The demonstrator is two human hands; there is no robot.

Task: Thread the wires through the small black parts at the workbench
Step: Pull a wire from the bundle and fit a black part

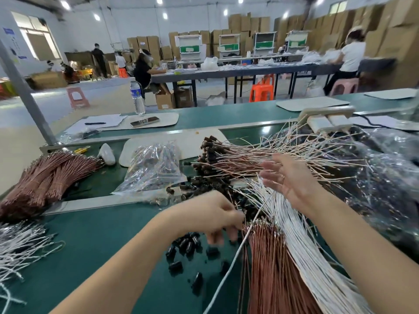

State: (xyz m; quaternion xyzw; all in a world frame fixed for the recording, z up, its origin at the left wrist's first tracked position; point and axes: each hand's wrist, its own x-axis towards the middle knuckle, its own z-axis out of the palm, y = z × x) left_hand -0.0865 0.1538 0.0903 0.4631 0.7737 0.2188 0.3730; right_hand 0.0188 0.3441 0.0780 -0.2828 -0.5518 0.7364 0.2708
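Observation:
Loose small black parts (pixel 186 245) lie scattered on the green bench mat. My left hand (pixel 210 216) hovers over them with its fingers curled down and blurred; whether it grips anything I cannot tell. A single white wire (pixel 229 268) runs diagonally just right of its fingertips. My right hand (pixel 288 177) is held open, fingers spread, above the wires. Below it lie a bundle of white wires (pixel 301 252) and a bundle of copper-coloured wires (pixel 267 268). Behind it is a heap of wires with black parts on their ends (pixel 217 157).
A clear bag of parts (pixel 154 168) lies centre-left, with more copper wire bundles (pixel 45 177) and white wires (pixel 20 248) at the left. Crinkled plastic bags (pixel 385 182) fill the right. A water bottle (pixel 137 98), a phone (pixel 145 121) and papers sit further back. People work at distant tables.

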